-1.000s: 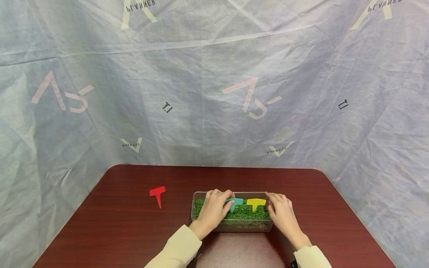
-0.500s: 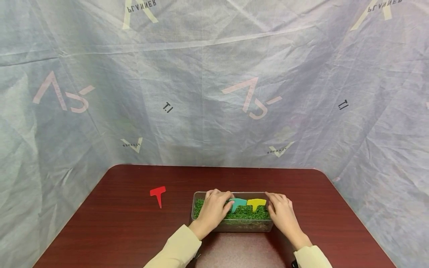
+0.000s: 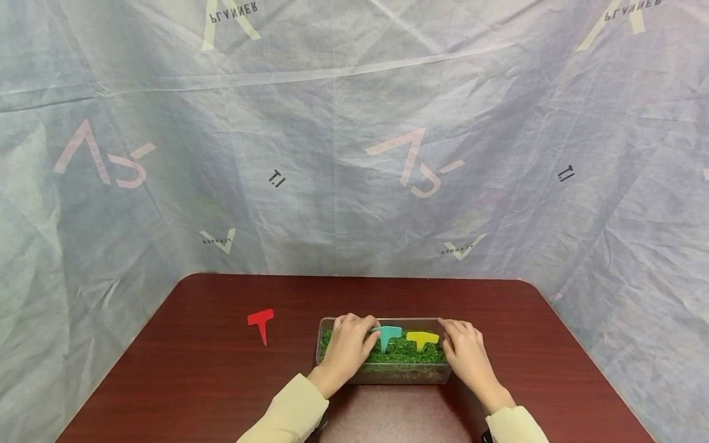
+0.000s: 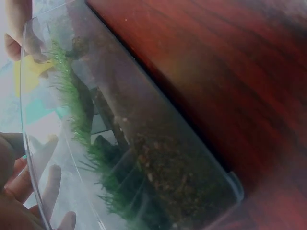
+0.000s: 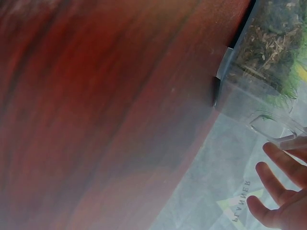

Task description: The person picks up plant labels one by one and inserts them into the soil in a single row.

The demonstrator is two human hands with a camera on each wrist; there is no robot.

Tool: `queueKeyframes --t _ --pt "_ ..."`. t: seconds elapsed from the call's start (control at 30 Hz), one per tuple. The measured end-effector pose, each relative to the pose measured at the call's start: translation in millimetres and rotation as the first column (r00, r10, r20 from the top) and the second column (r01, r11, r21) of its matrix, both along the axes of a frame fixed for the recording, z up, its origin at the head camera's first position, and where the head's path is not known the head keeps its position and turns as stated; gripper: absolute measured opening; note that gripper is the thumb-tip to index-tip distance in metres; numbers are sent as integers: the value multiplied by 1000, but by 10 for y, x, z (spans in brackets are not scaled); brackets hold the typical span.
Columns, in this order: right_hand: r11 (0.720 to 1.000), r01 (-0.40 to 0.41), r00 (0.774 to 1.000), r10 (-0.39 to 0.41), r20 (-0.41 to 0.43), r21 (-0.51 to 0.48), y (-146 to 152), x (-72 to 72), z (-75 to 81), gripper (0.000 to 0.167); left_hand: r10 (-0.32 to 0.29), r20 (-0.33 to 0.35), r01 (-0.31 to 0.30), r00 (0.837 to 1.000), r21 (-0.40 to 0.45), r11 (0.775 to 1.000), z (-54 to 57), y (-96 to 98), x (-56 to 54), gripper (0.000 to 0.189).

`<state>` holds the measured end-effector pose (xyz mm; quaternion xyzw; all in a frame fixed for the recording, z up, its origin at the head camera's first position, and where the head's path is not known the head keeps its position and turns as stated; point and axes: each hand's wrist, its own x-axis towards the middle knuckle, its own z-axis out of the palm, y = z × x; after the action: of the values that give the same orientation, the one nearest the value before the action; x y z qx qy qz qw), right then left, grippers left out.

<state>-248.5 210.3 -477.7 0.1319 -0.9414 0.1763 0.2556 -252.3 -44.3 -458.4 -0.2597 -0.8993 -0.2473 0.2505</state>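
A clear plastic box [image 3: 388, 374] filled with soil and green grass [image 4: 72, 100] stands on the table in the head view. My left hand [image 3: 344, 347] reaches over its left part, pinching the left end of a teal T-shaped plant label [image 3: 391, 333] between thumb and index finger. The label stands upright in the grass. To its right, a yellow plant label [image 3: 423, 338] also stands in the grass. My right hand [image 3: 469, 354] holds the box's right end at the rim; several of its fingers [image 5: 273, 182] extend outside the box in the right wrist view.
A red T-shaped plant label [image 3: 261, 319] lies on the dark red table [image 3: 194, 363], left of the box. Grey printed cloth [image 3: 332, 184] hangs behind the table and along both sides.
The teal label first shifted right towards the yellow one, then came back left with my left hand and now looks straighter. My right hand has stayed in place.
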Motion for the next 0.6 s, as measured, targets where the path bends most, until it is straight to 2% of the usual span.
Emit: queueKeyframes --t 0.23,0.6 --pt "1000 1 1000 -1 -2 0 -6 -5 0 34 8 3 -8 1000 -7 1000 -33 -35 -17 7" --pt "1000 0 1000 0 13 -2 -9 5 19 36 -19 4 19 1000 5 1000 -33 -54 -13 6"
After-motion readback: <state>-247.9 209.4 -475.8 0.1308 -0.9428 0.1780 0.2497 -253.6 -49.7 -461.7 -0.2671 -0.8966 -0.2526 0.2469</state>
